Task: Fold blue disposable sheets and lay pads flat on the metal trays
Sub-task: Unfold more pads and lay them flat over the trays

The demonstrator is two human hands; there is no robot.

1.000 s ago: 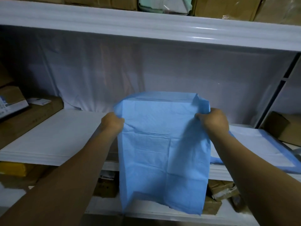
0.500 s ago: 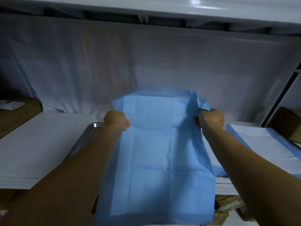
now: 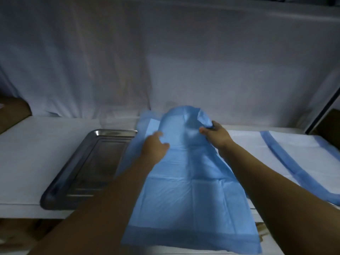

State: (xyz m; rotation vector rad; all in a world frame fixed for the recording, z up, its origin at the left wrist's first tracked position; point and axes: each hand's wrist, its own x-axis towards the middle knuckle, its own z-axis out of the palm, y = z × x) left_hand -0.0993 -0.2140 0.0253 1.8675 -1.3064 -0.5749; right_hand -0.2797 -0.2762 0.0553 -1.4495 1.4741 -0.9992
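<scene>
Storeroom (dim): white shelf [image 3: 27, 162], metal tray [image 3: 88, 168], cardboard box [image 3: 12, 111].

creased white cloth [image 3: 165, 61] behind a white shelf [image 3: 36, 153], dim bluish light

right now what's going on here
A person is laying a blue sheet down on the shelf. The right hand pinches its bunched far end, while the left hand is open over its left side. A bare metal tray sits just left of the sheet, and a white pad with a blue border lies flat to the right.
</scene>
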